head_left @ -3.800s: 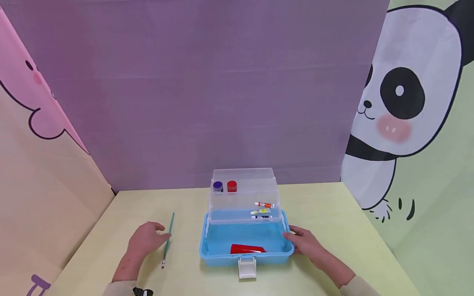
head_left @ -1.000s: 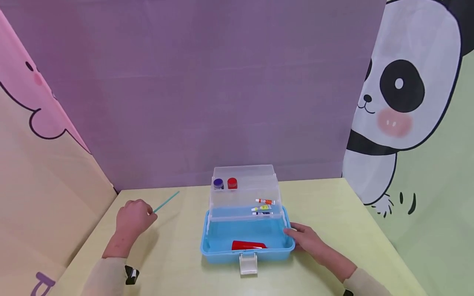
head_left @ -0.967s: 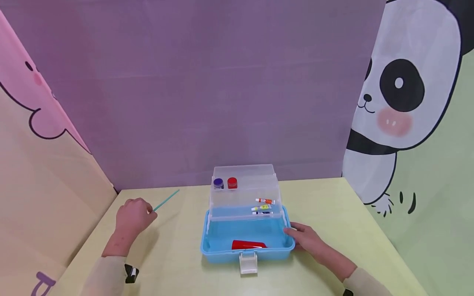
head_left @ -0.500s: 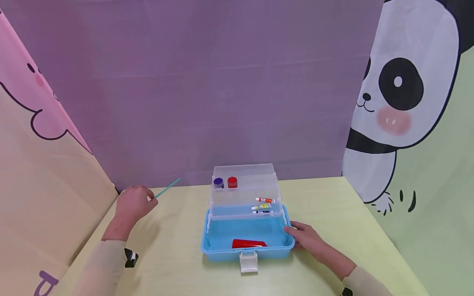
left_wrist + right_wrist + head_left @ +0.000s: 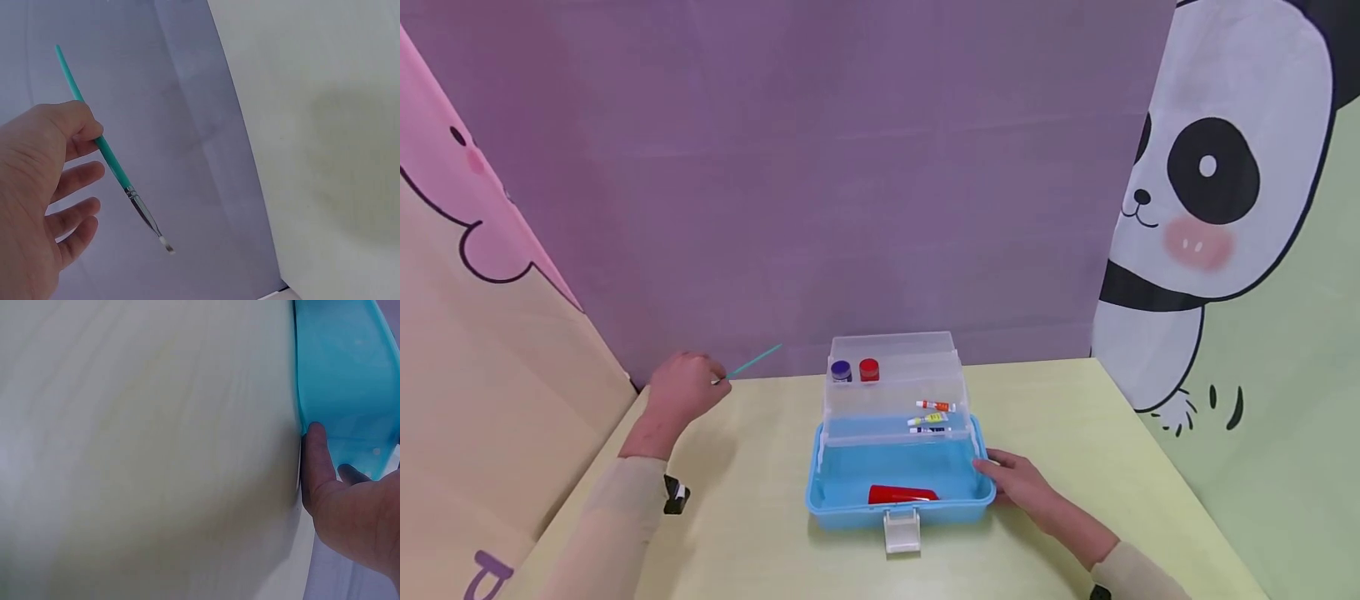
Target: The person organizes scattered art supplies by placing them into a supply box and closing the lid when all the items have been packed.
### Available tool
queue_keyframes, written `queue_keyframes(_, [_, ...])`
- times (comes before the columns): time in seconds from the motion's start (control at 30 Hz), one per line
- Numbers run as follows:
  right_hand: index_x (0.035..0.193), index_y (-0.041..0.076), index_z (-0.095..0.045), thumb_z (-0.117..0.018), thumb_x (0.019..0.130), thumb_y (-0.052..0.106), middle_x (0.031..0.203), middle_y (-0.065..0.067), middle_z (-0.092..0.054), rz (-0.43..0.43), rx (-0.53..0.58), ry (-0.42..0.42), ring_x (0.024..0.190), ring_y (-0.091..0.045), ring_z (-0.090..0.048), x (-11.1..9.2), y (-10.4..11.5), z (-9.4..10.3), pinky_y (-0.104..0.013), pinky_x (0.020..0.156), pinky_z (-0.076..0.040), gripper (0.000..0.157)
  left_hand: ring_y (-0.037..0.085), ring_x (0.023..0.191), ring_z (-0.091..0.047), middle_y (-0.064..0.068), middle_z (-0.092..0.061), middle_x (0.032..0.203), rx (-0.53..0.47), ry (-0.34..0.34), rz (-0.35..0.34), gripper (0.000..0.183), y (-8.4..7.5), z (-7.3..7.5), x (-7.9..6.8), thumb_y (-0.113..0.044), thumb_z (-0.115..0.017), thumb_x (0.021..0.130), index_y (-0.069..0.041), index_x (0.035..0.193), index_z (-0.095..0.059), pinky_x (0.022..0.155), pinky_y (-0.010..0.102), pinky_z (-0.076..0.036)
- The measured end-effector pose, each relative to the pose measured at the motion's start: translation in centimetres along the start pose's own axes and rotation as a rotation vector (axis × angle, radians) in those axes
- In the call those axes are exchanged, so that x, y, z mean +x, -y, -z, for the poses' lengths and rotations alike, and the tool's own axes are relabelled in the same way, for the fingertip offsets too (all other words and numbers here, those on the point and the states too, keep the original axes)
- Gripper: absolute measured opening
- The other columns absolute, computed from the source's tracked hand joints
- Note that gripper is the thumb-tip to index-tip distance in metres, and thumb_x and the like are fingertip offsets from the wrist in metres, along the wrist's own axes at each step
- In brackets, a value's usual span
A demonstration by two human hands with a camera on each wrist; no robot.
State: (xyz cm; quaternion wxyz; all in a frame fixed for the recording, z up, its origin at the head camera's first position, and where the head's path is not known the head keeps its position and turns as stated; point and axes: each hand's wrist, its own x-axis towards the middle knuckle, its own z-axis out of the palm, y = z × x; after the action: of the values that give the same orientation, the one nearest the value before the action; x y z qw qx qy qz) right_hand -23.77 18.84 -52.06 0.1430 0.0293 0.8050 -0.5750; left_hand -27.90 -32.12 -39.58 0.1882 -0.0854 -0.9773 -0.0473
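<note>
My left hand [image 5: 685, 388] pinches a teal paintbrush [image 5: 756, 360] between thumb and fingers, above the back left of the table. In the left wrist view the brush [image 5: 114, 164] slants, its metal ferrule and pale bristles pointing down; the other fingers are loosely bent. My right hand [image 5: 1018, 486] holds the right wall of a blue plastic box [image 5: 887, 467], thumb over the rim and fingers along the outside. Its lid stands raised. Inside lies a red tube [image 5: 901, 494]. The clear tray holds a purple-lidded jar [image 5: 841, 371], a red-lidded jar [image 5: 868, 370] and small paint tubes [image 5: 931, 418].
The pale table [image 5: 760, 517] ends at a purple cloth wall [image 5: 880, 183]. A white latch [image 5: 902, 532] hangs off the box's front. A side wall with a panda picture [image 5: 1213, 167] stands to the right, and another printed wall to the left.
The left hand has picked up the paintbrush from the table, then carried it up toward the back and, lately, slightly to the right. The right hand and box stay put.
</note>
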Motion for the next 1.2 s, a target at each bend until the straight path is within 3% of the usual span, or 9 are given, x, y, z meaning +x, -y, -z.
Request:
queue_keyframes(0.63, [0.138,-0.005,-0.048,-0.067,0.09,0.043,0.115,-0.019,-0.065,0.021,0.007,-0.021,0.083,-0.025,-0.068,-0.1,-0.1,-0.2,-0.04,0.075,-0.058,0.071,0.035,0.096,-0.054,0.009,-0.068,0.095,0.009,-0.016,-0.064,0.014,-3.4,1.5,3.9,-0.016,-0.066,0.082,-0.01,0.087,-0.078,0.069,0.05,-0.051])
queue_keyframes(0.9, [0.138,-0.006,-0.047,-0.066,0.09,0.043,0.115,-0.02,-0.064,0.019,0.005,-0.025,0.084,-0.026,-0.068,-0.1,-0.2,-0.3,-0.041,0.075,-0.058,0.072,0.032,0.097,-0.052,0.008,-0.067,0.099,0.02,0.035,-0.083,0.016,-5.8,1.9,5.5,-0.017,-0.066,0.086,-0.009,0.093,-0.077,0.072,0.047,-0.051])
queue_keyframes(1.2, [0.137,-0.006,-0.049,-0.067,0.09,0.042,0.121,-0.022,-0.062,0.03,0.017,-0.029,0.088,-0.025,-0.067,0.1,-0.4,-0.5,-0.041,0.075,-0.058,0.07,0.033,0.096,-0.053,0.01,-0.066,0.099,0.024,0.03,-0.138,0.018,-7.2,2.3,7.5,-0.015,-0.065,0.085,-0.007,0.096,-0.077,0.077,0.048,-0.05])
